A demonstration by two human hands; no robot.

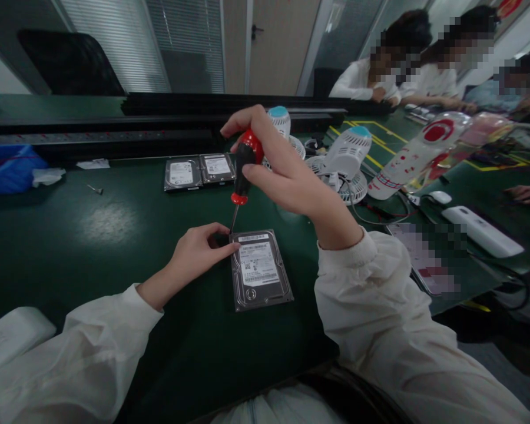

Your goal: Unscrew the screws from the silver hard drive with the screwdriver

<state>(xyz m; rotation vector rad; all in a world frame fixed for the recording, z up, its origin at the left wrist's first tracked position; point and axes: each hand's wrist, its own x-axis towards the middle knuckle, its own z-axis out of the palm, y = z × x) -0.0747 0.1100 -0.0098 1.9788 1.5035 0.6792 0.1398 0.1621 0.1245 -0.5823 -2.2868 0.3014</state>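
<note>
Grey hard drive [261, 268] lies below right hand [287, 171] gripping screwdriver [242, 165], left hand [198, 250] pinching drive's corner

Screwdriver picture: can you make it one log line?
right hand: holds screwdriver | left hand: touches hard drive | shaft: points at drive's far-left corner

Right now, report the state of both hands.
Left hand: partly curled, thumb at the far-left corner of the nearest hard disk drive; grip cannot be told.
Right hand: closed on the red-and-black screwdriver.
</note>
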